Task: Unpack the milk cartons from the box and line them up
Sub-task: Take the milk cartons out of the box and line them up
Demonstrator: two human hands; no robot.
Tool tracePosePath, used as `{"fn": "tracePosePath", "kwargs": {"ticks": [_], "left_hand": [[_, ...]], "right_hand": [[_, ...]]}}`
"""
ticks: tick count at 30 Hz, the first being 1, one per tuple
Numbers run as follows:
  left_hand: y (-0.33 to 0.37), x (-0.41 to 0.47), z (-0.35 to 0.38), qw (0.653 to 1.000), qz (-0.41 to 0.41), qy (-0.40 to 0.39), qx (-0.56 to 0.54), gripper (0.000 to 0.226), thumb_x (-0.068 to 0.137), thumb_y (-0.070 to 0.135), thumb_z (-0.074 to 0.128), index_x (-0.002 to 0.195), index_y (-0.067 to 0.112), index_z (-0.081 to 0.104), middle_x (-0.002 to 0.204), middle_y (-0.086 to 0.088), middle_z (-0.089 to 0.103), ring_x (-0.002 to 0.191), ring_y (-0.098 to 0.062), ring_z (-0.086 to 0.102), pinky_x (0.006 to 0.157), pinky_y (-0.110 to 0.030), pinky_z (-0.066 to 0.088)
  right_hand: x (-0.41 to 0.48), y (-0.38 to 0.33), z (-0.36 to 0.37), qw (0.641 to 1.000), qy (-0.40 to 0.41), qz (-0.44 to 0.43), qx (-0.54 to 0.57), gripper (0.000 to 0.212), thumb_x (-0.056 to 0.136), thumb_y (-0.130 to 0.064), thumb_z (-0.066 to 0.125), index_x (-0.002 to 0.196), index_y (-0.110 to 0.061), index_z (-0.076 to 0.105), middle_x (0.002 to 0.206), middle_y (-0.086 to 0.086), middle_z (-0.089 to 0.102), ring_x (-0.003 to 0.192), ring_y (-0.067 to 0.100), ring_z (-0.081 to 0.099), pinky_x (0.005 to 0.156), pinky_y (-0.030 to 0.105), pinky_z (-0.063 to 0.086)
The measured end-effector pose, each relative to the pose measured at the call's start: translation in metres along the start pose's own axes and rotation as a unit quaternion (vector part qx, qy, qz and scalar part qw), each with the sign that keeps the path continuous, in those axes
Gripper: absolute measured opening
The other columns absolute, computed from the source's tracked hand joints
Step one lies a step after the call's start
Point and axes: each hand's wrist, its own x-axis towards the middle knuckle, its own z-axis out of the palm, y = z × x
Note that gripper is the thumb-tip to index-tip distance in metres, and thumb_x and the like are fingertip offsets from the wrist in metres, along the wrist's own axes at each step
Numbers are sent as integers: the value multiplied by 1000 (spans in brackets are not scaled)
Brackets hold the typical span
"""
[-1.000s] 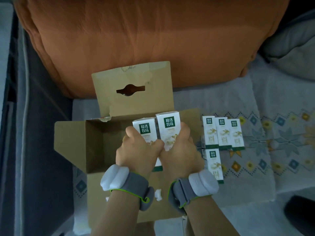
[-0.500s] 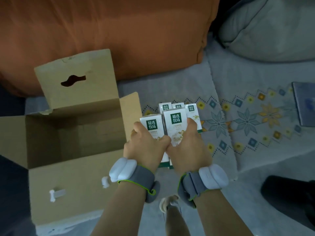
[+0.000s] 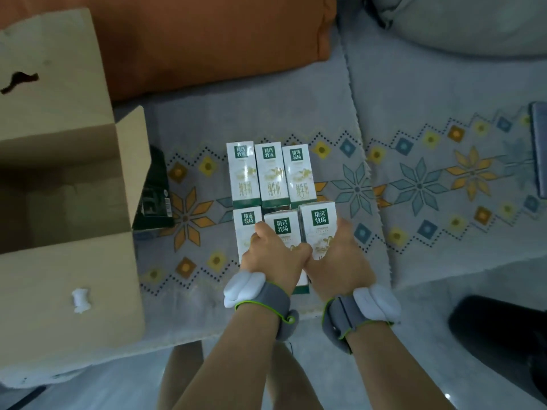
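The brown cardboard box point(image 3: 68, 261) stands open at the left; what I see of its inside is dark and bare. Three white-and-green milk cartons point(image 3: 270, 174) lie side by side on the patterned cloth point(image 3: 414, 184). Just in front of them lies another carton point(image 3: 247, 229) at the left of a second row. My left hand point(image 3: 273, 255) grips a carton point(image 3: 282, 227) beside it. My right hand point(image 3: 340, 258) grips a carton point(image 3: 319, 223) to the right of that one. Both held cartons sit low over the cloth; my hands hide their lower ends.
An orange cushion point(image 3: 207, 39) lies behind the cloth and a grey pillow point(image 3: 473, 22) at the top right. A dark green printed flap point(image 3: 155, 190) shows beside the box's right wall. A dark object point(image 3: 503, 335) sits at the lower right, a flat grey thing point(image 3: 538, 149) at the right edge.
Both hands carried the two cartons out of the box and to the right, down to the cartons lying on the cloth. My view swung right with them.
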Motion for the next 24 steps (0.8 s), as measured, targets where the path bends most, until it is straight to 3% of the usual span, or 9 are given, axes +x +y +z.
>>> {"fn": "tracePosePath", "kwargs": {"ticks": [3,8,12,16,20,24], "left_hand": [[-2,4,25,1000,-9,-12,10,55,58,46,64,82,15,24,72,-1,42,55,-26,38,43,-26,17],[-6,15,49,999,-25,-17,37,59,57,48,63,81,17,19,73,-1,39,57,-26,36,46,-26,20],[-8,26,53,998,-38,-6,46,58,58,46,66,82,14,23,77,-2,38,56,-26,36,47,-27,21],[0,29,51,997,-50,-10,61,56,62,43,66,85,13,25,83,-3,38,68,-32,51,52,-31,28],[9,34,50,995,-60,-26,73,56,69,37,64,107,8,36,97,-11,55,72,-32,50,58,-34,31],[9,27,50,998,-42,-12,41,72,81,23,56,140,7,18,125,-15,48,96,-36,57,65,-35,37]], "right_hand": [[12,19,12,1000,-12,9,-22,61,79,-40,60,128,-16,32,116,9,59,88,30,62,58,28,34],[32,37,30,998,-61,10,2,50,78,-39,60,116,-19,35,108,8,61,81,28,61,58,29,41],[43,40,44,999,-51,-1,-18,49,75,-43,60,112,-19,37,98,4,62,62,18,46,43,21,24],[54,39,55,999,-37,-3,-14,45,75,-39,62,110,-18,41,101,7,65,80,27,64,57,24,33],[60,42,59,998,-50,-3,-23,50,76,-42,59,115,-18,41,104,7,63,90,28,63,61,27,36],[65,37,59,996,-74,-10,-55,67,79,-43,59,134,-14,35,119,12,60,99,30,61,75,37,51]]}}
